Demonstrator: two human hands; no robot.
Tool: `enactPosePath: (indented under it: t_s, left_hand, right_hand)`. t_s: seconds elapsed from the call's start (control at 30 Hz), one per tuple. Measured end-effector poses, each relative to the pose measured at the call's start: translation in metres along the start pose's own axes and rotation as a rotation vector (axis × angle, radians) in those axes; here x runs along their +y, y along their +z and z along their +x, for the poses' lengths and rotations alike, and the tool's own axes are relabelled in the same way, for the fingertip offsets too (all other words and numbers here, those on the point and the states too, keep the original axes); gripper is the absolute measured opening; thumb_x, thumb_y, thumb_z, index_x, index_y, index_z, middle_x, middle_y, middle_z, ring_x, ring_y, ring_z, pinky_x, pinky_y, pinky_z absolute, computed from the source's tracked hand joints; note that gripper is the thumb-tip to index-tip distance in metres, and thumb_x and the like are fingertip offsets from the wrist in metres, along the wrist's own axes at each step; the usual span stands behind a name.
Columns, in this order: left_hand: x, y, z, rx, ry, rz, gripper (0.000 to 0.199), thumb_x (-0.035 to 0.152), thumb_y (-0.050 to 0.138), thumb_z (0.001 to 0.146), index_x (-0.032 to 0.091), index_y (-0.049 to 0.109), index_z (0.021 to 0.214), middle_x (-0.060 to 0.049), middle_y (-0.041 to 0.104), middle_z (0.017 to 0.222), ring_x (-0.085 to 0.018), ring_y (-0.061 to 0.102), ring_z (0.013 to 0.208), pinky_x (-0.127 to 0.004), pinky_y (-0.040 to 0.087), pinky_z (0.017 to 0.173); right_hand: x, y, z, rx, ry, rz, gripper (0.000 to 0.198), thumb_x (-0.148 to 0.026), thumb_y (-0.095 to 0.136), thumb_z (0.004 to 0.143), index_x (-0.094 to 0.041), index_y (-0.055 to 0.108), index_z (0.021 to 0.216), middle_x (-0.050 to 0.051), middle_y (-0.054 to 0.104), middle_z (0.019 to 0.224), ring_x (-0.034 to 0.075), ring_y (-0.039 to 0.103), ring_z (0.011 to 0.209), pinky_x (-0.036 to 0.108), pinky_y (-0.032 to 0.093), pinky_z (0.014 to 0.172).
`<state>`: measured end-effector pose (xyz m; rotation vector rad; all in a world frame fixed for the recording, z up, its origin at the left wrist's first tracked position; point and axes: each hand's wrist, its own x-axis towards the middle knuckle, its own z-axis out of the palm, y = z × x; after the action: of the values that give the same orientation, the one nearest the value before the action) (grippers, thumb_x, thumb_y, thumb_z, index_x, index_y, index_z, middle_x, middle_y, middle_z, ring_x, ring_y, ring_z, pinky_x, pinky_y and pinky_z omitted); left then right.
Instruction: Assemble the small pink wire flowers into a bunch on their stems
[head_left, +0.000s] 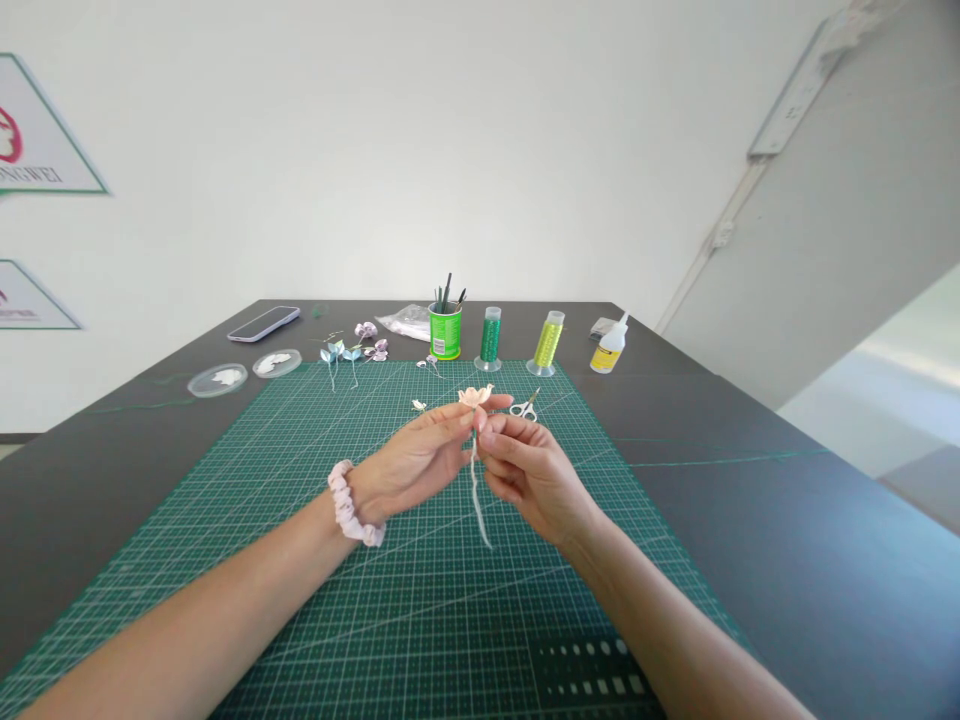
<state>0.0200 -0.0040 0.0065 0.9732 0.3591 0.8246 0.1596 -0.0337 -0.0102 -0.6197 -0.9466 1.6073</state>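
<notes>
A small pale peach flower [474, 397] stands upright between my hands, above the green cutting mat [337, 620]. My left hand [424, 447] pinches it just under the petals. Against it on the right, my right hand [529, 465] has thumb and forefinger closed at the base of the flower and its stem. A thin whitish stem or thread [478, 505] hangs down from between the fingers. The exact contact of the fingertips is partly hidden. Just behind my right hand lie small white-handled scissors [525, 408]. A little white flower [418, 406] rests beyond my left hand.
Toward the back stand a green can [445, 332] of tools, a dark green thread spool [490, 338], a yellow-green spool [548, 342] and a glue bottle [609, 346]. Blue flowers [341, 352], purple flowers [377, 350], two clear dishes [217, 380] and a phone [264, 323] lie at left.
</notes>
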Motion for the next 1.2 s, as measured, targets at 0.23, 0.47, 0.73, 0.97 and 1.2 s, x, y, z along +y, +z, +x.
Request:
enactPosePath:
  t_s: [0.23,0.47,0.73,0.97,1.2]
  left_hand:
    - [0.0006,0.0038,-0.0003,-0.017,-0.064,-0.034,0.022,0.033,0.078,0.075,0.016,0.067,0.065,-0.006,0.066,0.109,-0.019,0.058,0.098,-0.036,0.048,0.087]
    - [-0.0020,0.0028,-0.0018,-0.026,-0.084,-0.080,0.022,0.032,0.078,0.074,0.016,0.065,0.066,-0.007,0.063,0.121,-0.022,0.058,0.106,-0.037,0.051,0.086]
    - [-0.0031,0.0016,-0.0012,-0.048,-0.095,-0.082,0.024,0.034,0.080,0.072,0.016,0.067,0.066,-0.008,0.059,0.132,-0.023,0.056,0.114,-0.037,0.048,0.094]
    - [0.0001,0.0027,-0.0027,-0.072,-0.123,-0.051,0.022,0.036,0.079,0.073,0.017,0.069,0.068,-0.007,0.057,0.136,-0.024,0.056,0.114,-0.039,0.048,0.093]
    - [-0.0042,-0.0001,-0.0001,-0.041,-0.070,-0.007,0.026,0.041,0.076,0.076,0.018,0.072,0.086,-0.008,0.067,0.107,-0.022,0.057,0.104,-0.035,0.045,0.087]
  right_hand:
    - [-0.0020,0.0013,-0.0001,-0.033,0.052,0.012,0.019,-0.030,0.080,0.065,-0.019,0.064,0.061,-0.012,0.027,0.043,0.004,0.010,0.039,0.016,0.015,0.031]
    - [-0.0037,0.0038,-0.0005,-0.077,0.111,0.058,0.023,-0.028,0.081,0.063,-0.019,0.061,0.058,-0.013,0.027,0.043,0.004,0.010,0.040,0.015,0.013,0.030]
    - [-0.0033,0.0027,-0.0003,-0.119,0.134,0.068,0.023,-0.029,0.080,0.065,-0.018,0.060,0.062,-0.013,0.026,0.044,0.003,0.009,0.039,0.015,0.011,0.031]
    - [-0.0042,0.0022,-0.0015,-0.133,0.149,0.054,0.022,-0.029,0.078,0.067,-0.019,0.058,0.065,-0.014,0.024,0.043,0.004,0.008,0.039,0.016,0.010,0.032]
    - [-0.0017,0.0037,-0.0001,0.000,0.082,0.038,0.027,-0.031,0.079,0.063,-0.020,0.054,0.059,-0.014,0.023,0.042,0.003,0.008,0.039,0.017,0.010,0.032]
